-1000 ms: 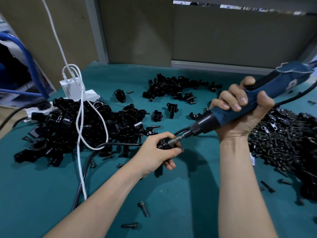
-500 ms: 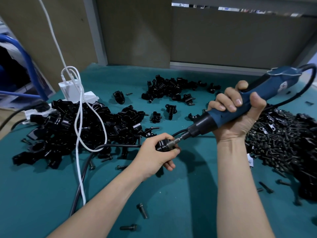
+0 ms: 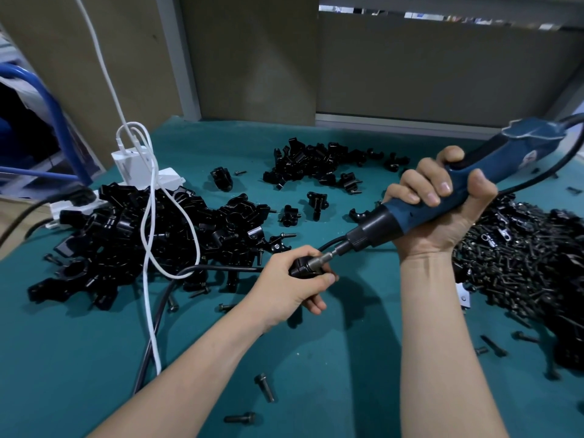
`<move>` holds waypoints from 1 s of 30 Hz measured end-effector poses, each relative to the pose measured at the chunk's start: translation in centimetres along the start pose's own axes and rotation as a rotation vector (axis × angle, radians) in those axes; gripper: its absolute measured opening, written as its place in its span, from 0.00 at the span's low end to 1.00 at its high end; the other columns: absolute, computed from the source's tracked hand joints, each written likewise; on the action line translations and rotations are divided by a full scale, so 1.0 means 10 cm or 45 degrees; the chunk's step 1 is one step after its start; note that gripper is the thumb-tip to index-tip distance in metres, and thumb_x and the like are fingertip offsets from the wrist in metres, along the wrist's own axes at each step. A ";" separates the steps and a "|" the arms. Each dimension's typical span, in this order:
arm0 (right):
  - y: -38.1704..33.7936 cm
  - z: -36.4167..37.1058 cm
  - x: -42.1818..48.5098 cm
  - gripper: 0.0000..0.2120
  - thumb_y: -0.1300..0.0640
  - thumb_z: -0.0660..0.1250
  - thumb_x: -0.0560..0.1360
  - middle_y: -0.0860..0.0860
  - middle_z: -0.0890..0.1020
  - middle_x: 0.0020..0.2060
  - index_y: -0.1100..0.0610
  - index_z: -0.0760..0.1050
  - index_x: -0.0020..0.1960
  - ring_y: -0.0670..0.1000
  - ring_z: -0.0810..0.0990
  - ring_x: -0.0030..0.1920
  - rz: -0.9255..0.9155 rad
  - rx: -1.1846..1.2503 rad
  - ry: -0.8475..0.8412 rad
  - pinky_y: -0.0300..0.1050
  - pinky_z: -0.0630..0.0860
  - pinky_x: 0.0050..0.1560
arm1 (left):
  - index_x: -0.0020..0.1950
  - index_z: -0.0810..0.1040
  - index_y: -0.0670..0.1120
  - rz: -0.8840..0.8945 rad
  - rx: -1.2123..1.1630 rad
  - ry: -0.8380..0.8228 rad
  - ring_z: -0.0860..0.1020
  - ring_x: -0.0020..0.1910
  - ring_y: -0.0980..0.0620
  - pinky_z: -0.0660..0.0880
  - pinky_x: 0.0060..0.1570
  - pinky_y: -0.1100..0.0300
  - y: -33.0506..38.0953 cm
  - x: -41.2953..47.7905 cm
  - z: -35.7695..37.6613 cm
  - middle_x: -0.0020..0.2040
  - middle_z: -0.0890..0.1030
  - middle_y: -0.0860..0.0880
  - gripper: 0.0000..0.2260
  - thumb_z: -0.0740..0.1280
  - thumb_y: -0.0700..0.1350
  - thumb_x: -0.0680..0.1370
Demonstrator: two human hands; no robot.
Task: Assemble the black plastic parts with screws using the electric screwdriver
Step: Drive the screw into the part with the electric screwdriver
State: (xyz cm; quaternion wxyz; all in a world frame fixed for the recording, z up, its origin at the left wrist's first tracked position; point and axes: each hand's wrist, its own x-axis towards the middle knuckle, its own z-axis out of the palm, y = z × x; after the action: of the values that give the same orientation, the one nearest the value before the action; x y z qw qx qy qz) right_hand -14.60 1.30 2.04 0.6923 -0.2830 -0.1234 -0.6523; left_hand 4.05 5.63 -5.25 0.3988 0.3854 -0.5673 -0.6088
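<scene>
Glossy black plastic on the heaped clamp parts point(image 3: 126, 235). Matt blue plastic on the electric screwdriver point(image 3: 407, 213), smooth black at the collar point(image 3: 376, 226), bright bare metal at the bit point(image 3: 327, 257). Dull dark metal in the screw pile point(image 3: 521, 263). Matt teal mat point(image 3: 79, 358), faintly textured. Smooth white plastic charger point(image 3: 129, 165).

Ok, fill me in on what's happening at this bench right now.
A person is screwing parts together. The left hand grips a black plastic part, and the right hand holds the blue electric screwdriver tilted, its bit seated in that part. A heap of black parts lies left on the teal table, a pile of screws right.
</scene>
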 end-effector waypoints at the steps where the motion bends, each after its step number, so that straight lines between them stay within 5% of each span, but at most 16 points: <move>1: 0.00 0.00 0.00 0.16 0.65 0.77 0.62 0.52 0.74 0.25 0.60 0.73 0.45 0.50 0.73 0.24 -0.006 0.017 -0.009 0.42 0.72 0.29 | 0.39 0.79 0.47 -0.007 -0.026 -0.013 0.78 0.24 0.52 0.75 0.25 0.63 0.00 0.00 -0.01 0.44 0.83 0.37 0.10 0.69 0.32 0.74; 7: 0.03 0.03 0.04 0.13 0.63 0.76 0.64 0.51 0.74 0.26 0.61 0.76 0.46 0.50 0.73 0.25 0.027 0.027 -0.117 0.43 0.71 0.30 | 0.36 0.79 0.51 -0.030 -0.066 -0.077 0.77 0.23 0.54 0.73 0.24 0.65 0.02 0.00 -0.05 0.42 0.85 0.45 0.14 0.69 0.33 0.75; 11: 0.02 -0.03 0.01 0.14 0.64 0.76 0.64 0.52 0.75 0.27 0.60 0.76 0.47 0.50 0.74 0.25 0.024 0.101 -0.099 0.42 0.71 0.31 | 0.36 0.79 0.51 0.001 0.022 -0.054 0.76 0.23 0.53 0.73 0.23 0.64 0.01 0.00 -0.05 0.40 0.82 0.36 0.13 0.70 0.34 0.74; 15: -0.04 -0.13 -0.06 0.18 0.64 0.77 0.62 0.52 0.77 0.34 0.58 0.73 0.48 0.50 0.76 0.26 -0.044 0.117 0.032 0.40 0.72 0.31 | 0.41 0.77 0.46 0.000 0.106 -0.021 0.76 0.22 0.52 0.73 0.23 0.63 0.00 0.00 0.01 0.25 0.77 0.49 0.06 0.71 0.36 0.75; 20: -0.10 -0.23 -0.12 0.24 0.60 0.81 0.58 0.51 0.70 0.39 0.59 0.69 0.44 0.47 0.73 0.26 -0.131 -0.009 0.212 0.38 0.73 0.28 | 0.41 0.78 0.52 -0.006 0.303 0.103 0.76 0.21 0.49 0.72 0.23 0.62 0.03 -0.02 0.10 0.23 0.77 0.48 0.08 0.72 0.40 0.74; 26: -0.30 -0.16 -0.14 0.15 0.54 0.73 0.64 0.52 0.74 0.34 0.59 0.70 0.42 0.50 0.74 0.34 -0.301 0.154 0.159 0.41 0.73 0.38 | 0.45 0.80 0.45 -0.303 0.003 -0.004 0.71 0.23 0.56 0.66 0.21 0.68 0.30 -0.18 -0.02 0.42 0.85 0.46 0.02 0.71 0.43 0.75; 30: -0.39 -0.14 -0.18 0.18 0.42 0.66 0.71 0.48 0.73 0.34 0.57 0.71 0.41 0.47 0.72 0.32 -0.235 -0.224 0.662 0.38 0.71 0.33 | 0.46 0.79 0.46 -0.297 0.008 0.099 0.69 0.23 0.57 0.61 0.19 0.68 0.45 -0.36 -0.18 0.45 0.85 0.48 0.11 0.69 0.53 0.74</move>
State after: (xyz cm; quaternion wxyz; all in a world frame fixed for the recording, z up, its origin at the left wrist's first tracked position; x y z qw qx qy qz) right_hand -18.89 2.09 0.85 0.6113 -0.1529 0.0902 -0.7712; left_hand 7.32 8.05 -0.80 0.3458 0.4734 -0.5043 -0.6340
